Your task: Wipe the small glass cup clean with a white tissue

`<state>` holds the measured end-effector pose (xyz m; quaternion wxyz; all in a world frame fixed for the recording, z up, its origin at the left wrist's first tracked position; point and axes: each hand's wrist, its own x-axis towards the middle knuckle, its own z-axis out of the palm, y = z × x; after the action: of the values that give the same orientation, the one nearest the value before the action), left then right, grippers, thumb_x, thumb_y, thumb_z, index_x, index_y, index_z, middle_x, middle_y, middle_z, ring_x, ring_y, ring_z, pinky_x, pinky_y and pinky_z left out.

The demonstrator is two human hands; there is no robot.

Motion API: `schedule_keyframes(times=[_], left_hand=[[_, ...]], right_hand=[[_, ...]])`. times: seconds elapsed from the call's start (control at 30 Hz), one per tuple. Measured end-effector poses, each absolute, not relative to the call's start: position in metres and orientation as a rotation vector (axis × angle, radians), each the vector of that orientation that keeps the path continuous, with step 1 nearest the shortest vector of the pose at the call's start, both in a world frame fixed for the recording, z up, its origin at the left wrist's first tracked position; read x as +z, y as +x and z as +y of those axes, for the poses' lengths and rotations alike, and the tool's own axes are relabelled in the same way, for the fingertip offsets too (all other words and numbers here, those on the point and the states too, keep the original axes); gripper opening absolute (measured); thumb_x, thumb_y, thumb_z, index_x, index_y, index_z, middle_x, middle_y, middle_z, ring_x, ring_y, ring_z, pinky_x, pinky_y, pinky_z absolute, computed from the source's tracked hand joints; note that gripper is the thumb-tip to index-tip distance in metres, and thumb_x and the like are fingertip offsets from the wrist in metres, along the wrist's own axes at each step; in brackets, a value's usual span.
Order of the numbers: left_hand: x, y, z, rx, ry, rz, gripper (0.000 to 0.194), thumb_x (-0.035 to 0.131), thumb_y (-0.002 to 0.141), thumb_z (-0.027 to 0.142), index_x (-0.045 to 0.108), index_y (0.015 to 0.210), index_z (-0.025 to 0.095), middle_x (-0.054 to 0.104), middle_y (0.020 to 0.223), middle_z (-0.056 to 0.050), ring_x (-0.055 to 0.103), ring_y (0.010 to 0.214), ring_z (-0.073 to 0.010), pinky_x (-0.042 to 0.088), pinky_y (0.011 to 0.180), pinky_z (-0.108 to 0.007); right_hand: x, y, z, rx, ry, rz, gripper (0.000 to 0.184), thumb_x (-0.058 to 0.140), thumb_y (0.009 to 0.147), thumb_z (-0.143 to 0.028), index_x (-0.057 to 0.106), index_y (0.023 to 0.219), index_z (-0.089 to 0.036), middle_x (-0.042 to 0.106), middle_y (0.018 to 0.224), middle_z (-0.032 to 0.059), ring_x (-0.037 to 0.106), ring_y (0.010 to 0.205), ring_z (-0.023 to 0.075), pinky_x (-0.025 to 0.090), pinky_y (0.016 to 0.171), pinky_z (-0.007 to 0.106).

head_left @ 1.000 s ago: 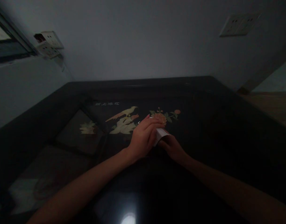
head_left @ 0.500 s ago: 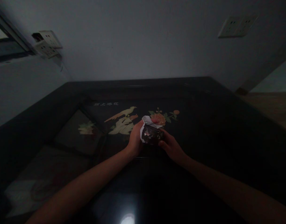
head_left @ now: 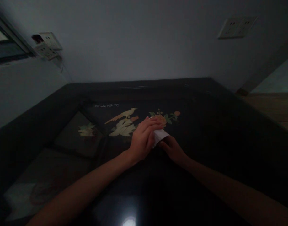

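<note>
My left hand (head_left: 142, 138) is bent over a white tissue (head_left: 160, 135), its fingers lying across the top of it and its thumb alongside. Beneath the tissue, the dark glossy object seen a moment earlier is almost fully covered, and its kind cannot be made out. On the right side my right hand (head_left: 174, 151) grips that dark object from below, fingers curled and thumb near the tissue's lower corner. Both hands meet just above the dark tabletop (head_left: 195, 188).
Inlaid in the tabletop are a pale bird (head_left: 124, 115) and a peony (head_left: 159, 120). The glossy surface mirrors a window and a bright light. A wall (head_left: 139, 40) stands behind, with sockets (head_left: 237, 27) at right and more sockets (head_left: 48, 45) at left.
My left hand has come up and over the top, drawing the white tissue across the dark object, whose shiny face is now covered. The right hand has stayed nearly in place.
</note>
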<state>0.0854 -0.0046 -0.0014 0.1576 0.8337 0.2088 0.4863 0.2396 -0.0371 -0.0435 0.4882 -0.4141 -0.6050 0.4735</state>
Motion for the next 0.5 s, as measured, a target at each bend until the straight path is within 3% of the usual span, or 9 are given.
schedule_keyframes(times=[0.13, 0.3, 0.5], left_hand=[[-0.001, 0.086, -0.005, 1.392, 2.36, 0.596, 0.034, 0.029, 0.097, 0.024, 0.062, 0.106, 0.019, 0.066, 0.113, -0.009, 0.056, 0.114, -0.0211, 0.032, 0.108, -0.046], [-0.004, 0.088, -0.002, 1.391, 1.834, 0.628, 0.037, 0.03, 0.098, 0.031, 0.065, 0.101, 0.019, 0.065, 0.113, -0.008, 0.056, 0.112, -0.021, 0.038, 0.103, -0.039], [-0.014, 0.094, 0.009, 1.123, 1.229, 0.756, 0.04, 0.038, 0.092, 0.043, 0.063, 0.107, 0.015, 0.068, 0.107, -0.01, 0.063, 0.098, -0.0246, 0.049, 0.087, -0.038]], right_hand=[[-0.042, 0.239, -0.038, 1.16, -1.03, -1.45, 0.03, 0.062, 0.079, -0.049, 0.062, 0.089, -0.02, 0.067, 0.083, 0.0044, 0.063, 0.089, 0.0255, 0.053, 0.08, 0.039], [-0.042, 0.241, -0.038, 1.1, -0.998, -1.437, 0.055, 0.063, 0.077, -0.057, 0.056, 0.115, -0.019, 0.068, 0.109, 0.0098, 0.061, 0.106, 0.0277, 0.049, 0.092, 0.042], [-0.044, 0.243, -0.038, 1.132, -0.978, -1.457, 0.063, 0.059, 0.077, -0.064, 0.054, 0.122, -0.019, 0.067, 0.115, 0.0118, 0.061, 0.11, 0.0272, 0.048, 0.094, 0.041]])
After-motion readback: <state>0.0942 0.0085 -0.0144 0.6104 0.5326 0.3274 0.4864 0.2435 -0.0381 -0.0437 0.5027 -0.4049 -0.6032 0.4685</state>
